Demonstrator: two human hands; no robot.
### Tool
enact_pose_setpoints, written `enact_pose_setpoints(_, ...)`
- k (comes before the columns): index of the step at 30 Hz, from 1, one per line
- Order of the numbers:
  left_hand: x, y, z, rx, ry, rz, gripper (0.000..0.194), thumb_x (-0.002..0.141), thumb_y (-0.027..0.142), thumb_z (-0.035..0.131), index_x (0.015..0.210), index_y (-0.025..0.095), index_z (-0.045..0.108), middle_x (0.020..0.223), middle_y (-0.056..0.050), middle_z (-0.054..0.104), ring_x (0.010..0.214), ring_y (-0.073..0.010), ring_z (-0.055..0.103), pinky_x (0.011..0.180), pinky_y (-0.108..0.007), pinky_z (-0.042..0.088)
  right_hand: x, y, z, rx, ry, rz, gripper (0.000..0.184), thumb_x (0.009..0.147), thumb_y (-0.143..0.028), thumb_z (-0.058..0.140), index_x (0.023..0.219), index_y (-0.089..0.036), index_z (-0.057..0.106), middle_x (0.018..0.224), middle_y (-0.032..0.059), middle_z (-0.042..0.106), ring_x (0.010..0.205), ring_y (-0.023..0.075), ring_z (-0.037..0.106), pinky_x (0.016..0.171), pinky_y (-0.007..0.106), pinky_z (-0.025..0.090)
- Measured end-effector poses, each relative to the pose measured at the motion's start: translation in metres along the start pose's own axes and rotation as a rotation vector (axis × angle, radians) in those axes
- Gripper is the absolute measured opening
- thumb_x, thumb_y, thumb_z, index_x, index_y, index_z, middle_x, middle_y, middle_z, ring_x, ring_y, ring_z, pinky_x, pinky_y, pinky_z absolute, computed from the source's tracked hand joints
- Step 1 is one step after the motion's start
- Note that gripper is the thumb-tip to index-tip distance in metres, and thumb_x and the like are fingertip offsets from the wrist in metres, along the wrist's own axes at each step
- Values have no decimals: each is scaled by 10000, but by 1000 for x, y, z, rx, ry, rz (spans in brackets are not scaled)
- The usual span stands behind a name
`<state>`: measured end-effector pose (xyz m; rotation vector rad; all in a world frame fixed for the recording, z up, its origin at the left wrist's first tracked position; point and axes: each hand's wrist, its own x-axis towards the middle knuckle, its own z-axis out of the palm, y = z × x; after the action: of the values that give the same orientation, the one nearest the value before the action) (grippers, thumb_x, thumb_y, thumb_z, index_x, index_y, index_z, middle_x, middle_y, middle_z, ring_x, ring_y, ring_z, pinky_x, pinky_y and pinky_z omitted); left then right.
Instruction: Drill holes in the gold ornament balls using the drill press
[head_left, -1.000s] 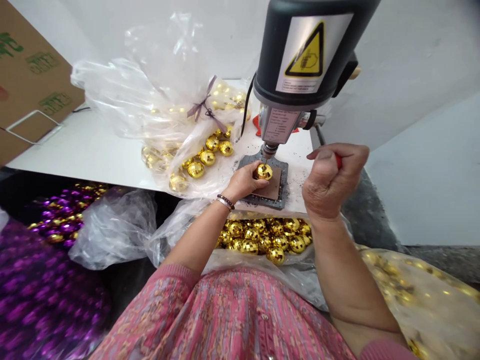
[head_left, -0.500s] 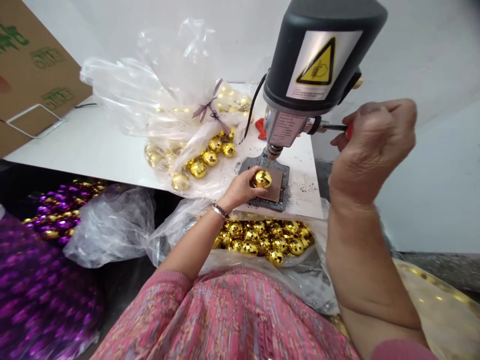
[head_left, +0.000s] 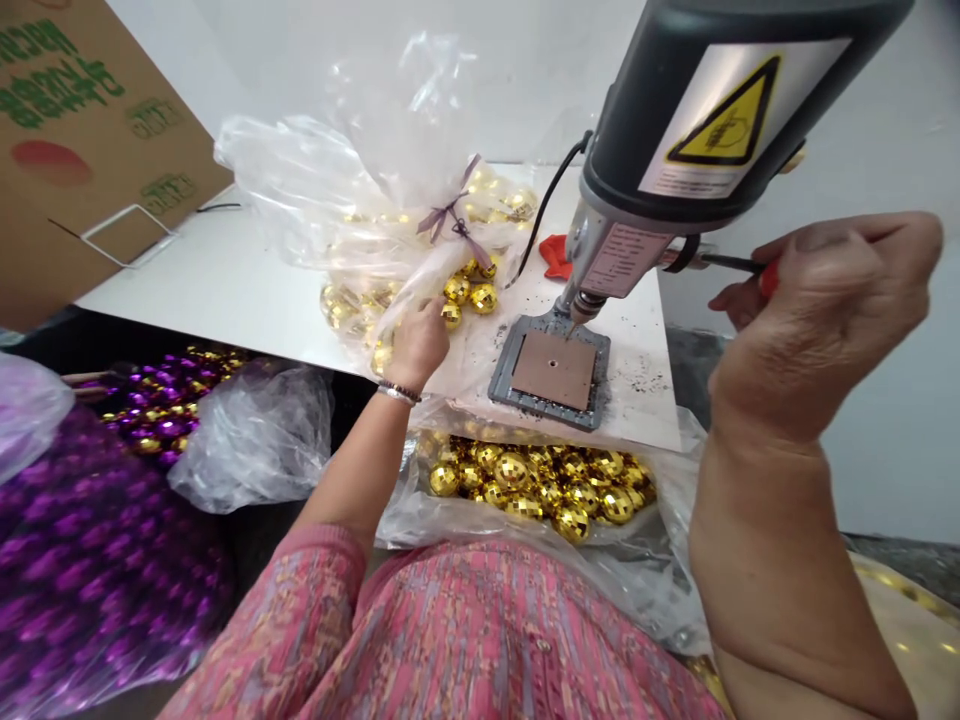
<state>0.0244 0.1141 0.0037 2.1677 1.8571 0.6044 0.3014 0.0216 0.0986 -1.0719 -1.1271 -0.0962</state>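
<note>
My right hand (head_left: 832,320) is closed on the red-knobbed feed lever (head_left: 739,264) of a small bench drill press (head_left: 675,150). Under the drill bit, the brown pad (head_left: 556,368) on the grey base plate (head_left: 507,376) bears no ball; a small hole shows in its middle. My left hand (head_left: 420,345) is over the clear plastic bag (head_left: 352,240) on the table, touching the faceted gold balls (head_left: 484,298) at its mouth. Its fingertips are mostly hidden, so whether they grip a ball does not show.
An open plastic bag (head_left: 420,515) of gold balls (head_left: 517,472) hangs below the table's front edge. Dark shavings litter the white table (head_left: 187,290). A red scrap (head_left: 555,257) lies behind the drill press. A cardboard box (head_left: 97,150) and purple balls in bags (head_left: 90,560) are at left.
My left hand has left the pad and moved left to the bagged gold balls. The ball it held there is gone from the pad. My right hand stays on the lever; the view has shifted.
</note>
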Motion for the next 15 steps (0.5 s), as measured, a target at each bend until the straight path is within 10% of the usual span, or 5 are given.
enact_pose_setpoints(7, 32, 6, 9, 307, -174, 86, 554, 930, 77, 457, 1418, 146, 711, 1405, -266, 672, 1337, -451, 573, 1070, -556, 464, -5, 4, -4, -2, -20, 8, 227, 1001, -365, 482, 884, -173, 509, 782, -41, 560, 630, 14, 493, 661, 226, 413)
enact_pose_setpoints(15, 25, 10, 8, 100, -146, 117, 487, 837, 150, 690, 1324, 155, 696, 1218, -181, 731, 1188, -347, 641, 1047, -444, 503, 4, -13, -5, -189, -9, 48, 338, 996, -388, 444, 752, -157, 481, 741, -56, 487, 710, 14, 474, 779, 308, 383)
